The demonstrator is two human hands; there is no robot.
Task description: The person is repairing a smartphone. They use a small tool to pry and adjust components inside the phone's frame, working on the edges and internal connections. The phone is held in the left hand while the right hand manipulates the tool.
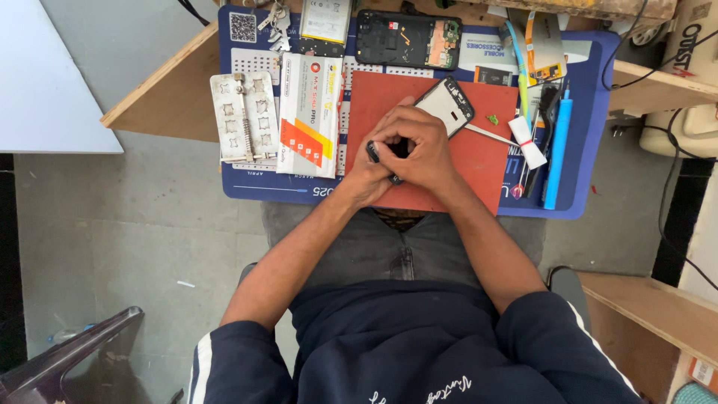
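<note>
Nearest, the left hand (368, 173) and right hand (419, 150) meet, fingers clamped together on a phone screen assembly (441, 108). It lies on a red mat (479, 161). A phone chassis (407, 40) sits far.

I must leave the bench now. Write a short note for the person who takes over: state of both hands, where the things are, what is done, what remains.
Left hand and right hand: clasped together on a small dark part over the red mat.
Phone frame: on the red mat just beyond the hands, a thin metal tool beside it.
Opened phone body: at the far edge of the blue mat, internals exposed.
White box and metal fixture: left of the red mat.
Done: phone is apart. Left: the pieces are not yet joined.
</note>
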